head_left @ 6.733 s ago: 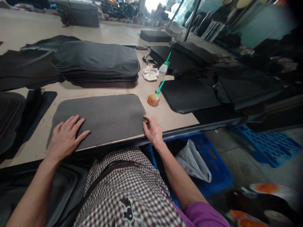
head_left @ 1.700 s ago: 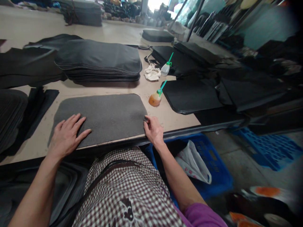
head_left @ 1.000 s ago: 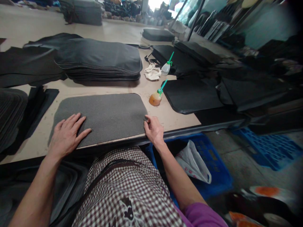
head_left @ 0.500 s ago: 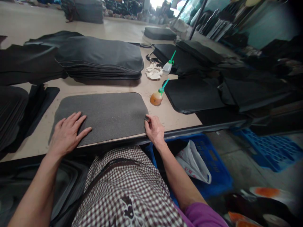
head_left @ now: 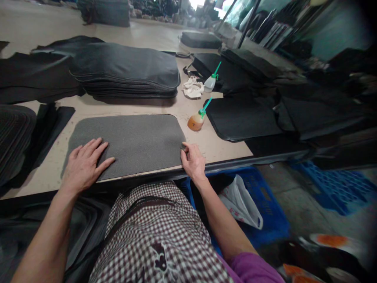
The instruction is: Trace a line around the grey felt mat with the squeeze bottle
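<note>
A grey panel [head_left: 138,143] with rounded far corners lies flat on the table along its front edge. My left hand [head_left: 84,163] rests palm down over the panel's left end, fingers spread. At its right edge, my right hand [head_left: 193,159] is closed with the fingers curled and the thumb against the rim, pinching the edge; the exact grip is partly hidden. Just beyond that hand stands a squeeze bottle [head_left: 196,122] of amber liquid with a green nozzle. A second, whitish bottle [head_left: 210,83] is farther back, beside a crumpled white cloth [head_left: 193,88].
Behind the panel sits a thick stack of black panels [head_left: 126,67]. More black pieces [head_left: 244,118] lie to the right, and dark strips [head_left: 53,129] to the left. Below the table's front edge is a blue crate [head_left: 265,204] holding a white bag [head_left: 243,204].
Both hands keep their places on the grey panel. The whole view has shifted very slightly; nothing else has visibly moved.
</note>
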`<state>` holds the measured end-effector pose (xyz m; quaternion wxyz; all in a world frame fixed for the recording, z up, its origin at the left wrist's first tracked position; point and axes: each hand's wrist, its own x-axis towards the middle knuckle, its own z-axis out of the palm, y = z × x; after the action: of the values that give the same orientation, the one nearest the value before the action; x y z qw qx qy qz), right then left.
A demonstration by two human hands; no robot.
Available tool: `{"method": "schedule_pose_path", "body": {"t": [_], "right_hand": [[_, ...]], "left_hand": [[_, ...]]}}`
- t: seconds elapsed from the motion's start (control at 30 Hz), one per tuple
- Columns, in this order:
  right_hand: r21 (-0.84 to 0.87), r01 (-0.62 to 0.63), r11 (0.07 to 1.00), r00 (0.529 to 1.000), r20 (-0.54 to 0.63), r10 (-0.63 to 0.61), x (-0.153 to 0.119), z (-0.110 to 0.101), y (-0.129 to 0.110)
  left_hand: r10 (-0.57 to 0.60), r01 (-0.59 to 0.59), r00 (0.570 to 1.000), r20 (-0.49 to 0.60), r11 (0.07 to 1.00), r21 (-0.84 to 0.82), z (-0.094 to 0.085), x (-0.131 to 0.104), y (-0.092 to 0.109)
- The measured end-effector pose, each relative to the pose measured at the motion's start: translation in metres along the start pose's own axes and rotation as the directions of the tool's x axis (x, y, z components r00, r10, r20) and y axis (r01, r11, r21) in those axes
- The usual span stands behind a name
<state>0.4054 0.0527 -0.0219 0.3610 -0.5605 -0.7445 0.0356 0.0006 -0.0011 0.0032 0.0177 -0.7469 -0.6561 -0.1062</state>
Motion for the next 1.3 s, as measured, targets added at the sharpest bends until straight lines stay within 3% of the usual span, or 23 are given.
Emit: {"method": "schedule_pose_path", "body": {"t": [0.73,1.3], "right_hand": [[-0.007,-0.029,1.0,0.999,0.038,0.029,-0.0002,-0.0008,-0.0003],[0.001,0.001,1.0,1.0,-0.003,-0.001,0.0003,-0.0001,0.0006]], "left_hand": [[0.004,-0.004,1.0,-0.01,1.0,0.006,0.0019,-0.0001,-0.0013],[0.005,-0.005,1.0,0.001,1.0,0.001,-0.0005,0.0003,0.0006]]}}
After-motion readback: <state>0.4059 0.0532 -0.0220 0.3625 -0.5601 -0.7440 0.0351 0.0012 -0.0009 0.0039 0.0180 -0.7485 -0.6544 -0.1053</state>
